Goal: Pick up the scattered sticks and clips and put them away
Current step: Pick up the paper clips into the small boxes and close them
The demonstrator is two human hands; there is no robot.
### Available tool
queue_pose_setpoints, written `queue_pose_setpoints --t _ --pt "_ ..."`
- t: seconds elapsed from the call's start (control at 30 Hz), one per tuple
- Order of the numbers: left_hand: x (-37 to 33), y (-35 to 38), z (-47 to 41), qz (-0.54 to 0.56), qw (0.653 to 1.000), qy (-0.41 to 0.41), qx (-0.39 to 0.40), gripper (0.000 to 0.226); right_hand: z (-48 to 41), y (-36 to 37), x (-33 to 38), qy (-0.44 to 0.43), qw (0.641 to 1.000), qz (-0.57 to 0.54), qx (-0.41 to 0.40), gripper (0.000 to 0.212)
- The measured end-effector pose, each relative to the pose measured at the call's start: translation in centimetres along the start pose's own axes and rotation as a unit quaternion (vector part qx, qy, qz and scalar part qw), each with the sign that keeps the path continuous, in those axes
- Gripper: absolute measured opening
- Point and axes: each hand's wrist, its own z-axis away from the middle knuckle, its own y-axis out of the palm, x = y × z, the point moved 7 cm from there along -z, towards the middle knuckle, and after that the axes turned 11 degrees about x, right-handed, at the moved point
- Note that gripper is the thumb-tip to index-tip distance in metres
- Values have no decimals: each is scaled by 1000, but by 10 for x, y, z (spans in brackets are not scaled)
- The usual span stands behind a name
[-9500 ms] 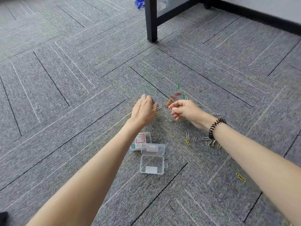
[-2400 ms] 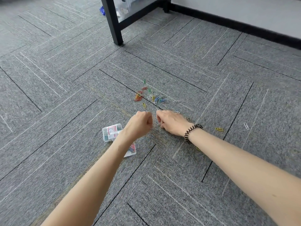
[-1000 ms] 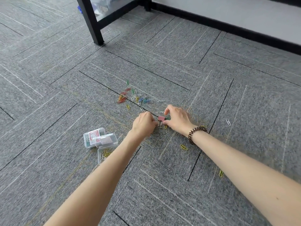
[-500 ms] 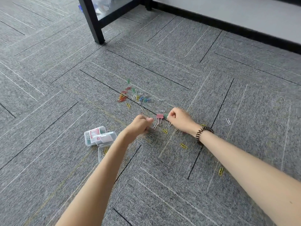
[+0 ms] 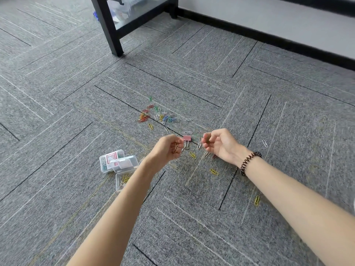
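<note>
Guessing I'm barely halfway: left hand (image 5: 169,150) grips a few clips (image 5: 175,147), right hand (image 5: 220,144) is curled, can't tell round what, with the colourful pile (image 5: 157,116) and binder clip (image 5: 187,140) uncollected.

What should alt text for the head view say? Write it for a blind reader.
Two bare hands hover over grey carpet: the left hand grips a few paper clips, the right hand curls its fingers near a pink binder clip. A pile of coloured clips lies beyond, clear boxes to the left.
</note>
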Motion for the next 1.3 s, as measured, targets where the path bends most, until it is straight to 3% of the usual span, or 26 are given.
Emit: queue_pose_setpoints --t 0.07,0.13,0.2,0.3,0.37,0.63,0.77,0.87,0.93,1.0,1.07,1.2,1.3 --pt "-3 -5 -3 -175 981 17 -77 14 -3 -4 3 8 992 119 -38 13" --pt "-7 -8 -5 -366 917 38 -154 19 -7 -11 7 17 962 257 -94 19" --pt "-9 -5 -4 -498 840 49 -209 21 -11 -17 11 24 906 396 -146 29" --pt "-5 0 -4 -560 793 37 -238 29 -13 -15 16 34 794 571 -205 33" --pt "-4 3 -5 -573 783 33 -240 32 -16 -11 15 26 777 592 -214 35" --pt "-3 -3 -5 -542 795 18 -272 20 -14 -16 15 0 787 570 -236 33" --pt "-2 -2 -12 -563 792 -10 -236 23 -19 -19 14 16 799 561 -216 16" --pt "-2 2 -13 -569 797 -17 -199 24 -24 -16 13 26 779 594 -196 25" --pt "-1 3 -11 -526 833 -15 -173 19 -27 -15 9 42 758 626 -180 33" --pt "2 5 -11 -424 895 -16 -135 18 -28 -12 5 48 750 641 -158 39" --pt "2 8 -10 -315 943 -15 -107 17 -22 -9 5 35 787 601 -134 36" --pt "3 20 -8 -70 997 6 -15 7 -7 -11 9 -12 954 287 -85 13" --pt "4 25 -7 8 999 12 43 8 -1 -14 8 -42 996 73 -28 15"
